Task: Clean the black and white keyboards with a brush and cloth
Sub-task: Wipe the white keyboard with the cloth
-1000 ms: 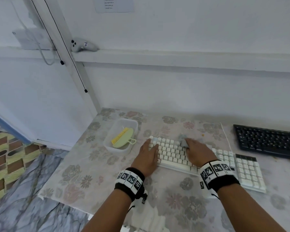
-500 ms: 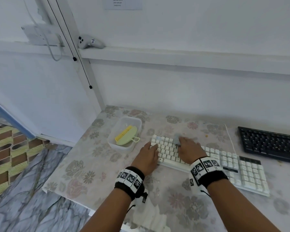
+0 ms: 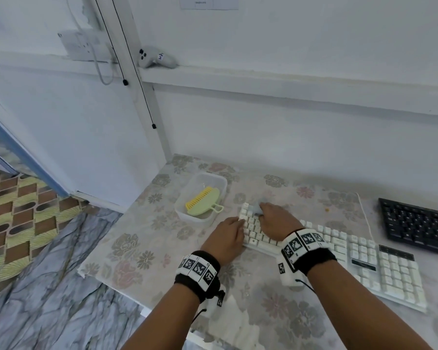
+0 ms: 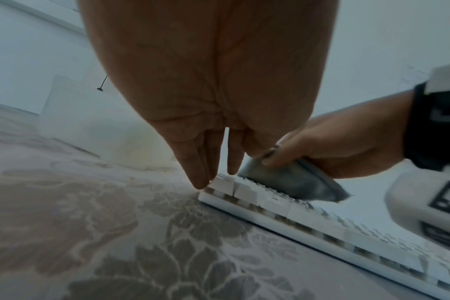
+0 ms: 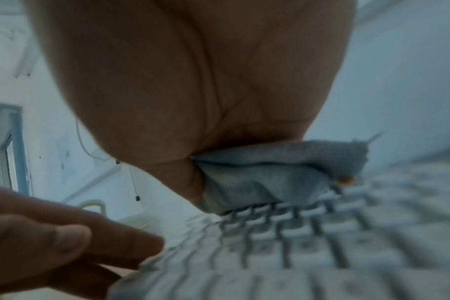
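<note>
The table (image 3: 142, 238), under a floral cover, fills the lower half of the head view, its near edge cut off. On it lies the white keyboard (image 3: 344, 251), and the black keyboard (image 3: 420, 223) sits well apart to its right, cropped by the frame edge. No key legends can be read on either; the paper notice (image 3: 209, 2) high on the wall has print too small to read, and the white controller (image 3: 154, 58) on the ledge carries a handwritten mark I can't read.

Right hand (image 3: 276, 221) is down on the top-left keys, fingers and thumb curled around the folded grey cloth (image 4: 293, 182), pressing it onto the keycaps. Left hand (image 3: 225, 238) sits at the keyboard's left end, fingers (image 4: 198, 174) straight and together, tips touching the corner, holding nothing.

The clear tub (image 3: 185, 210) stands just left of the keyboard with the yellow-green brush (image 3: 202, 204) lying inside. The right wrist view is blurred.
</note>
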